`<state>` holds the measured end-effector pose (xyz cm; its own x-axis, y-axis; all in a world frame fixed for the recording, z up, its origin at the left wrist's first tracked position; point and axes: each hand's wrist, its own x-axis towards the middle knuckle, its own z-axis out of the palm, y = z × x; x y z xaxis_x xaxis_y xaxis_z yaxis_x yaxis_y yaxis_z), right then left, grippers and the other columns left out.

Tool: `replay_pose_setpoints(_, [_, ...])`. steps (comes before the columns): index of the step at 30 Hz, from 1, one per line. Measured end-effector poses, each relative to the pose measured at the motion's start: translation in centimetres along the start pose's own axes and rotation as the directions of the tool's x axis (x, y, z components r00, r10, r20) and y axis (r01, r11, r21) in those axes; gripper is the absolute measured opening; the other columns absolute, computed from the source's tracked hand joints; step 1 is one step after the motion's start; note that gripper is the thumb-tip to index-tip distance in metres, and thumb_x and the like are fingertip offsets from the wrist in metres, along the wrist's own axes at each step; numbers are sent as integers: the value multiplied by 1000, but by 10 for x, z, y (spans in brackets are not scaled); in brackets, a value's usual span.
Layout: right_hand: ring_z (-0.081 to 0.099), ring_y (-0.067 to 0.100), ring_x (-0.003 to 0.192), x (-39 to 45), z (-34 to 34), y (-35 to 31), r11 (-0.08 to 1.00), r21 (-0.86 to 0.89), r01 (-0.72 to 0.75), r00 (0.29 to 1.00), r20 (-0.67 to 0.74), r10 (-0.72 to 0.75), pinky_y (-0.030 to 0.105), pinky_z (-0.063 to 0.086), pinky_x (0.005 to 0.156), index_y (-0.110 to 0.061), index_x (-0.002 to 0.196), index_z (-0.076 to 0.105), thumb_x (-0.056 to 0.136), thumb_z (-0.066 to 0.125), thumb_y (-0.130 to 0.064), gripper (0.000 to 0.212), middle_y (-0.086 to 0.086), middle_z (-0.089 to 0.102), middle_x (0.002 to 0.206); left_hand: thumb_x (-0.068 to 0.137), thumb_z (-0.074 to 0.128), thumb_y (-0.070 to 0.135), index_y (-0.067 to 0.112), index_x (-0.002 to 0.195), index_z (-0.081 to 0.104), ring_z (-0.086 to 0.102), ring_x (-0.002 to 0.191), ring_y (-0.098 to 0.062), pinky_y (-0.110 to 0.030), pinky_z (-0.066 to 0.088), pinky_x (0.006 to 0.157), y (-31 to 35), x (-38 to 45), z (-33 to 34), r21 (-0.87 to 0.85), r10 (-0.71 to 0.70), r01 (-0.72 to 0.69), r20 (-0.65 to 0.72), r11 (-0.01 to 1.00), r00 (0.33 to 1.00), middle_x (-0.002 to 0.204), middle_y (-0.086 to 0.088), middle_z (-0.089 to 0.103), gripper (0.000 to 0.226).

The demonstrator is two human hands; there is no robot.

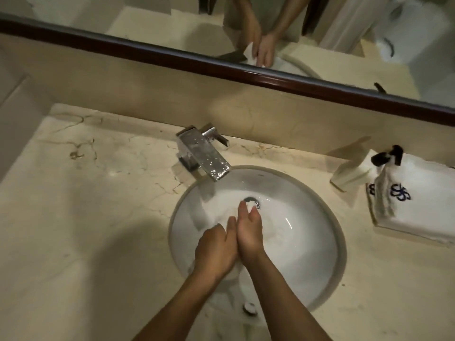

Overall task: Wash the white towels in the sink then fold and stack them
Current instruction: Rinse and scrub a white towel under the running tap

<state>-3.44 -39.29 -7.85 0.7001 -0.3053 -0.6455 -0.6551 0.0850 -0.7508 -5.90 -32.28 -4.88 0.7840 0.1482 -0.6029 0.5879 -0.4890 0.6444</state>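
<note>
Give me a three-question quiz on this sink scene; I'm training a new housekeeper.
1. True or false: both hands are inside the basin.
2. Where is the folded stack of monogrammed towels? A) left of the faucet B) on the counter right of the basin C) in the basin
3. What lies under the left hand and right hand?

Key: 1 true. 2 B. 3 a wet white towel, bunched near the drain.

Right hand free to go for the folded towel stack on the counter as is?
Probably not yet. The right hand is in the sink, pressed with the left hand on a wet towel. Nothing blocks the way to the folded towels on its side.
</note>
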Motion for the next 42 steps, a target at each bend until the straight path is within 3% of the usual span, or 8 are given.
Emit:
replay_pose_setpoints(8, [67, 25, 97, 14, 31, -18, 988, -137, 74, 997, 37, -69, 39, 52, 90, -2, 101, 64, 100, 50, -35, 35, 11, 69, 95, 107, 29, 40, 6, 141, 48, 52, 127, -32, -34, 40, 106, -4, 48, -24, -154, -155, 179, 156, 972, 975, 139, -19, 54, 52])
replay_pose_setpoints(17, [25, 23, 151, 42, 20, -101, 952, -96, 292, 953, -55, -298, 39, 24, 120, -11, 159, 21, 94, 51, -65, 89, 4, 25, 165, 103, 42, 43, 5, 137, 53, 59, 117, -31, -36, 48, 93, -8, 94, -26, -560, -325, 305, 68, 770, 943, 133, -14, 61, 52])
replay_pose_setpoints(21, [55, 21, 111, 62, 30, -114, 873, -293, 391, 909, -26, -416, 37, 44, 97, -6, 122, 59, 93, 58, -62, 63, 6, 60, 118, 100, 47, 49, 16, 141, 50, 60, 116, -31, -30, 46, 67, -4, 96, -19, -676, -338, 385, 208, 628, 918, 135, -8, 60, 53])
replay_pose_setpoints(24, [36, 13, 63, 75, 35, -116, 769, -409, 491, 853, 49, -519, 31, 31, 60, -15, 76, 44, 96, 58, -53, 45, -3, 40, 68, 97, 48, 56, 18, 141, 52, 59, 119, -31, -35, 48, 79, -1, 97, -25, -732, -378, 414, 228, 541, 897, 137, -7, 60, 58])
replay_pose_setpoints(30, [40, 12, 56, 86, 33, -127, 691, -508, 514, 827, 78, -557, 34, 31, 58, -7, 83, 55, 100, 53, -50, 46, -5, 45, 62, 78, 58, 71, 22, 138, 55, 57, 124, -31, -52, 44, 107, -1, 100, -26, -774, -297, 403, 287, 488, 911, 140, -7, 59, 77])
replay_pose_setpoints(35, [64, 16, 96, 96, 29, -128, 843, -375, 386, 908, -5, -418, 32, 49, 87, -6, 119, 64, 96, 56, -57, 56, 3, 70, 108, 80, 65, 63, 10, 141, 50, 57, 123, -39, -54, 44, 106, 6, 94, -25, -781, -300, 394, 275, 484, 913, 142, -17, 54, 82])
replay_pose_setpoints(38, [44, 24, 139, 66, 18, -118, 975, -141, 169, 980, -82, -182, 48, 38, 114, -13, 153, 37, 92, 59, -62, 82, 3, 43, 155, 100, 54, 29, 20, 127, 60, 71, 100, -21, -43, 54, 93, 0, 87, -22, -829, -260, 361, 271, 427, 927, 114, -4, 73, 30])
replay_pose_setpoints(42, [64, 26, 91, 15, -12, -75, 935, 174, -310, 939, 209, 273, 34, 54, 75, -9, 115, 64, 98, 56, -46, 41, 8, 71, 98, 104, 39, 30, 2, 112, 64, 66, 95, -29, -29, 56, 77, 1, 86, -23, -767, -279, 562, 491, 310, 825, 99, -24, 67, 38])
